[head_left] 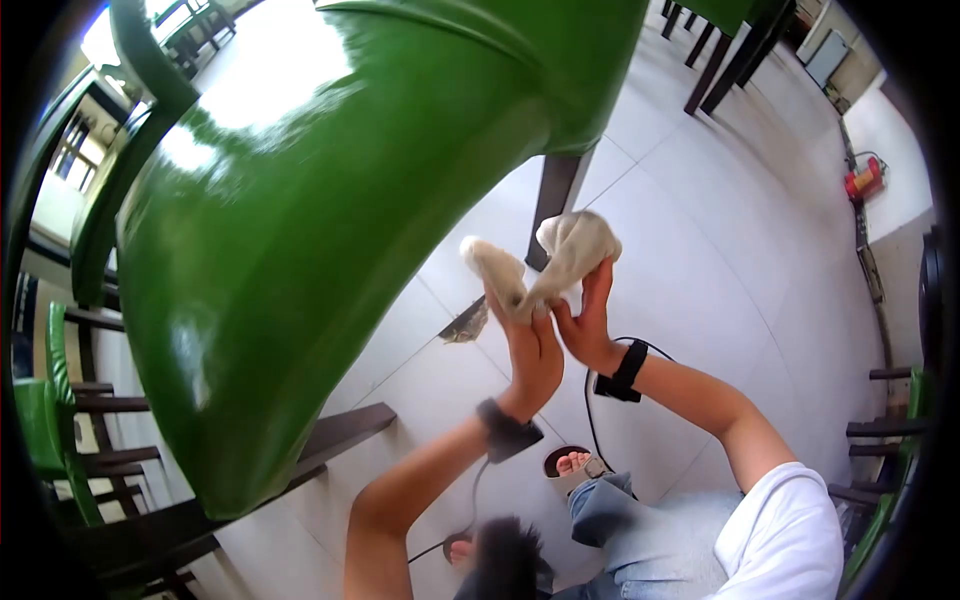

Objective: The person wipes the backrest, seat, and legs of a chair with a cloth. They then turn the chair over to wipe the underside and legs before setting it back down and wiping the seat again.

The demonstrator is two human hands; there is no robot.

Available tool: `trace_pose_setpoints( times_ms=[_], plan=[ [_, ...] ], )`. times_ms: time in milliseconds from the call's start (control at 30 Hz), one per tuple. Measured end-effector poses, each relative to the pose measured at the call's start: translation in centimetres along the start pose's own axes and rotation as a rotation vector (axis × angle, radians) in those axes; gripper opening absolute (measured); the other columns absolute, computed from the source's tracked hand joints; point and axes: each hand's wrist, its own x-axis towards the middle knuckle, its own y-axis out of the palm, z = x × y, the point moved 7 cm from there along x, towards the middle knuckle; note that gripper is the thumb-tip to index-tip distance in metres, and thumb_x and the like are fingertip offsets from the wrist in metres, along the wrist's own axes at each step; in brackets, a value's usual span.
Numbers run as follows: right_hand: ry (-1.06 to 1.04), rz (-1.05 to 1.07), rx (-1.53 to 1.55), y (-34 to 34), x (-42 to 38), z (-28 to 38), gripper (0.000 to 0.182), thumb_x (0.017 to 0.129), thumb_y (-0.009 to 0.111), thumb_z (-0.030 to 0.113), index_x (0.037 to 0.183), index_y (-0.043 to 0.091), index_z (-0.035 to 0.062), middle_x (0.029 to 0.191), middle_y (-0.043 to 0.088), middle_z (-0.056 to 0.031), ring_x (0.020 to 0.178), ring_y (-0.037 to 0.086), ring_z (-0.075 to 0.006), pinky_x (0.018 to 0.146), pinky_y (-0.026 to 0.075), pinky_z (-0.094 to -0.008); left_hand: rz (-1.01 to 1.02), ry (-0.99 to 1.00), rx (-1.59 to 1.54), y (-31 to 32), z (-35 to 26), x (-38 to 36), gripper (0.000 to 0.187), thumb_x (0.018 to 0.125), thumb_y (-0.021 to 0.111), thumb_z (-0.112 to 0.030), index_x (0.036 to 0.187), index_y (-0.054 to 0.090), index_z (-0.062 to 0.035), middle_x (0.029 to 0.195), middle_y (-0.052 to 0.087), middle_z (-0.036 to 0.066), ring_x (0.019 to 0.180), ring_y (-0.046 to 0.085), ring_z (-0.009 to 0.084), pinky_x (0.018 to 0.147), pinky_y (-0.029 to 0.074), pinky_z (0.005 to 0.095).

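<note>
A crumpled beige cloth (578, 248) hangs between my two hands, above the floor and beside the big green chair (330, 220). My left hand (535, 350) is closed on its left part, with the fingertips covered by the fabric. On the other side, my right hand (592, 320) grips the cloth between thumb and fingers, close to the left hand. Each wrist wears a black strap. Glossy green covering on the chair fills the upper left, and neither hand touches it.
A dark chair leg (558, 195) stands just behind the cloth. A brown scrap (466, 323) lies on the pale tiled floor (690, 270). A thin black cable (590, 410) runs near my feet. More green chairs (40, 425) stand left and right; a red fire extinguisher (864, 180) is at the far right.
</note>
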Motion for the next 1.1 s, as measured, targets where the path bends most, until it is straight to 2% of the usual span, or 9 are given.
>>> trace_pose_setpoints(
  times_ms=[200, 300, 433, 567, 633, 700, 867, 1000, 1100],
  plan=[
    [-0.184, -0.249, -0.034, -4.3, 10.1, 1.2, 0.079, 0.088, 0.054, 0.010, 0.141, -0.003, 0.0027, 0.142, 0.021, -0.0198, 0.131, 0.024, -0.0290, 0.107, 0.022, -0.0385, 0.056, 0.421, 0.145, 4.7, -5.1, 10.1, 0.050, 0.095, 0.036, -0.018, 0.137, 0.021, 0.0038, 0.145, 0.005, 0.027, 0.133, 0.013, 0.0439, 0.107, 0.016, 0.0454],
    [-0.135, -0.109, 0.116, -4.4, 14.5, 1.9, 0.061, 0.092, 0.047, 0.014, 0.140, 0.011, 0.0017, 0.136, 0.033, -0.0166, 0.126, 0.033, -0.0237, 0.104, 0.028, -0.0357, 0.125, 0.317, 0.042, 6.1, -5.1, 12.7, 0.044, 0.095, 0.038, -0.023, 0.131, 0.033, 0.0014, 0.137, 0.027, 0.023, 0.128, 0.026, 0.0373, 0.106, 0.022, 0.0418],
    [0.134, -0.021, 0.473, -2.6, 13.6, -5.0, 0.045, 0.097, 0.037, 0.023, 0.136, 0.023, 0.0042, 0.134, 0.036, -0.0123, 0.119, 0.040, -0.0206, 0.099, 0.034, -0.0323, 0.013, 0.245, 0.071, 6.3, -2.6, 12.5, 0.048, 0.093, 0.041, -0.016, 0.135, 0.025, 0.0022, 0.133, 0.031, 0.022, 0.122, 0.033, 0.0349, 0.102, 0.028, 0.0400],
    [0.081, -0.015, 0.090, -2.3, 9.8, -9.1, 0.039, 0.097, 0.033, 0.021, 0.131, 0.029, 0.0034, 0.119, 0.051, -0.0163, 0.108, 0.051, -0.0232, 0.092, 0.040, -0.0330, 0.030, 0.105, 0.029, 6.5, 3.7, 10.4, 0.056, 0.091, 0.044, -0.008, 0.137, 0.016, 0.0037, 0.133, 0.032, 0.023, 0.119, 0.038, 0.0356, 0.099, 0.031, 0.0405],
    [0.301, 0.096, -0.016, -1.7, 6.9, -13.7, 0.034, 0.097, 0.033, 0.023, 0.127, 0.033, 0.0058, 0.107, 0.059, -0.0204, 0.099, 0.059, -0.0308, 0.084, 0.045, -0.0365, 0.087, -0.062, 0.011, 6.6, 9.1, 8.6, 0.060, 0.088, 0.050, -0.009, 0.137, 0.017, 0.0049, 0.134, 0.031, 0.025, 0.119, 0.039, 0.0398, 0.099, 0.033, 0.0420],
    [0.439, 0.200, -0.081, -1.2, 4.0, -17.8, 0.034, 0.097, 0.034, 0.025, 0.126, 0.035, 0.0075, 0.110, 0.057, -0.0213, 0.103, 0.057, -0.0326, 0.085, 0.043, -0.0380, 0.213, -0.093, 0.091, 6.6, 13.7, 7.4, 0.061, 0.086, 0.048, -0.004, 0.137, 0.015, 0.0043, 0.135, 0.031, 0.025, 0.122, 0.035, 0.0393, 0.102, 0.030, 0.0412],
    [0.418, 0.252, -0.111, -0.7, 2.2, -19.8, 0.034, 0.096, 0.037, 0.020, 0.128, 0.035, 0.0080, 0.114, 0.057, -0.0195, 0.105, 0.055, -0.0319, 0.089, 0.042, -0.0389, 0.333, -0.145, 0.121, 6.0, 17.0, 6.1, 0.060, 0.084, 0.046, -0.001, 0.137, 0.017, 0.0043, 0.134, 0.033, 0.026, 0.123, 0.035, 0.0395, 0.104, 0.029, 0.0394],
    [0.246, 0.218, -0.096, -1.8, 4.5, -14.9, 0.035, 0.095, 0.041, 0.012, 0.130, 0.037, 0.0070, 0.114, 0.057, -0.0170, 0.106, 0.055, -0.0260, 0.090, 0.042, -0.0359, 0.306, -0.134, 0.074, 6.0, 12.9, 7.7, 0.054, 0.085, 0.046, 0.000, 0.134, 0.023, 0.0054, 0.129, 0.037, 0.025, 0.118, 0.039, 0.0392, 0.100, 0.032, 0.0406],
    [0.149, 0.075, -0.074, -3.3, 7.2, -10.6, 0.035, 0.094, 0.042, 0.012, 0.128, 0.040, 0.0016, 0.114, 0.058, -0.0133, 0.105, 0.052, -0.0172, 0.090, 0.042, -0.0319, 0.179, 0.062, -0.059, 5.1, 5.4, 9.7, 0.043, 0.086, 0.044, -0.002, 0.128, 0.034, -0.0007, 0.124, 0.042, 0.019, 0.114, 0.044, 0.0323, 0.097, 0.035, 0.0370]
  ],
)
